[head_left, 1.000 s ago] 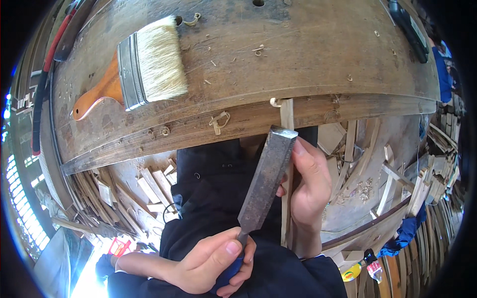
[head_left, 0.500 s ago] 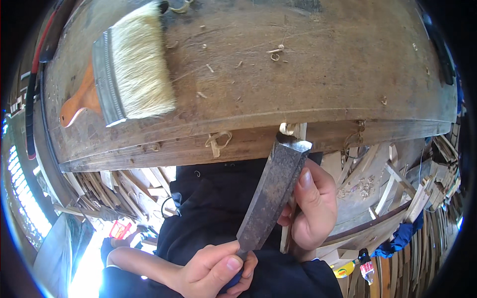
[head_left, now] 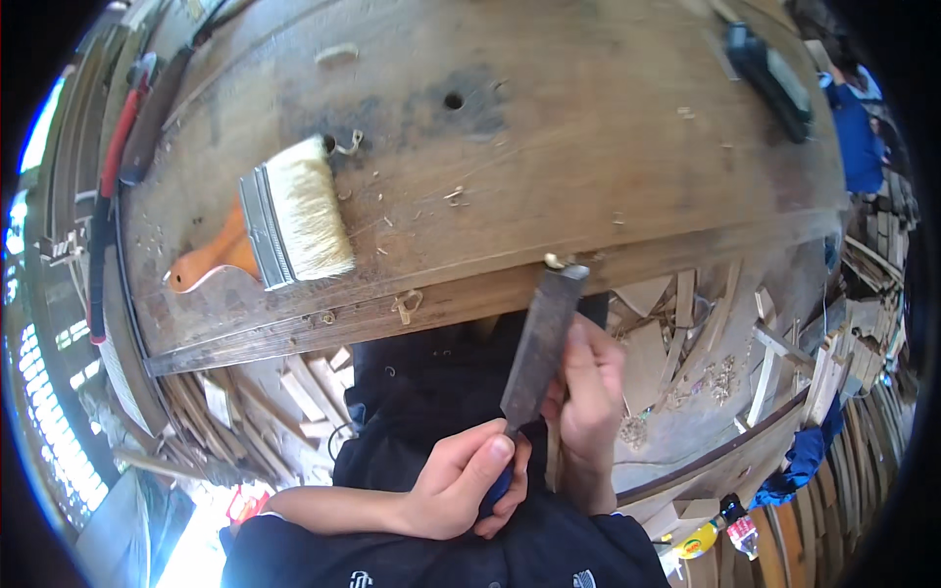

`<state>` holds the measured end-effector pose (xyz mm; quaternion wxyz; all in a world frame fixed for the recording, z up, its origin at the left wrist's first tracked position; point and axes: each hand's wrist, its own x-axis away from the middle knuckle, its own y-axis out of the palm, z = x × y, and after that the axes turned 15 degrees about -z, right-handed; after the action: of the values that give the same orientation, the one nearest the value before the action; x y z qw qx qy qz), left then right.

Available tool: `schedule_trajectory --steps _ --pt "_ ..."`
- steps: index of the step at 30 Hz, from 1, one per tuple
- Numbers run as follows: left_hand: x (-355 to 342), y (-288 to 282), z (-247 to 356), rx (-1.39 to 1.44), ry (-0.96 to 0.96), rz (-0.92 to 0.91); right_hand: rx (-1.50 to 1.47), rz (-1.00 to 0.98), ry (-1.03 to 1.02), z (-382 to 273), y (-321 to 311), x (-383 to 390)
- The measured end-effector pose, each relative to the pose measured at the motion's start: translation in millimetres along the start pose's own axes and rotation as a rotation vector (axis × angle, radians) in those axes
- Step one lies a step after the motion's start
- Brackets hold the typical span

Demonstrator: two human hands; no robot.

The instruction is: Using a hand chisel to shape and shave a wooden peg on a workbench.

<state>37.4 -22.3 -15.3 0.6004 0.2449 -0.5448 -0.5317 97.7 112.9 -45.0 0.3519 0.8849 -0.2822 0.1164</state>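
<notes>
My left hand [head_left: 466, 480] is closed round the blue handle [head_left: 497, 490] of a wide chisel, low in front of my body. Its dark, worn steel blade [head_left: 544, 343] slants up and away, with the edge by the bench's near side. My right hand [head_left: 588, 392] is closed just right of the blade, round a thin wooden strip [head_left: 554, 463] that is mostly hidden behind the chisel. A pale curl of shaving [head_left: 554, 261] shows at the blade's tip. Whether the right fingers also touch the steel, I cannot tell.
On the wooden bench [head_left: 549, 147] lie a wide brush [head_left: 309, 216] with an orange handle, a red-and-black tool [head_left: 116, 167] at left and a black tool [head_left: 769, 83] at far right. Wood offcuts [head_left: 314, 392] cover the floor. Bottles [head_left: 740, 529] stand at lower right.
My view has shifted, bringing more of the bench top into sight. The chisel's tip appears closer to the bench edge; both hands keep their hold.
</notes>
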Motion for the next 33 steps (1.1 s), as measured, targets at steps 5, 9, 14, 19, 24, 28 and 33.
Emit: schedule_trajectory --steps 5,9,14,19,24,28,33 --pt "3.2 19.0 12.7 0.191 -0.034 -0.042 -0.056 0.001 -0.064 4.2 1.3 -4.5" --pt "9.7 2.8 23.7 0.701 -0.112 -0.392 -0.130 -0.136 -0.142 12.7 -10.6 -4.6" --pt "30.6 -10.0 13.9 0.620 -0.046 -0.410 -0.106 -0.194 -0.092 24.7 -2.8 3.3" --pt "43.1 -24.9 -2.3 -0.177 0.002 -0.088 -0.119 -0.260 -0.054 27.6 5.6 16.8" --pt "45.0 -41.8 6.4 -1.104 0.292 0.067 -0.128 -0.453 -0.057 19.6 18.0 29.3" --pt "37.4 -54.3 10.5 -1.175 0.445 -0.001 -0.138 -0.486 -0.076 13.0 25.8 35.7" --pt "35.4 -68.6 -15.1 -1.032 0.893 -0.063 -0.105 -0.377 -0.059 17.9 30.2 29.7"
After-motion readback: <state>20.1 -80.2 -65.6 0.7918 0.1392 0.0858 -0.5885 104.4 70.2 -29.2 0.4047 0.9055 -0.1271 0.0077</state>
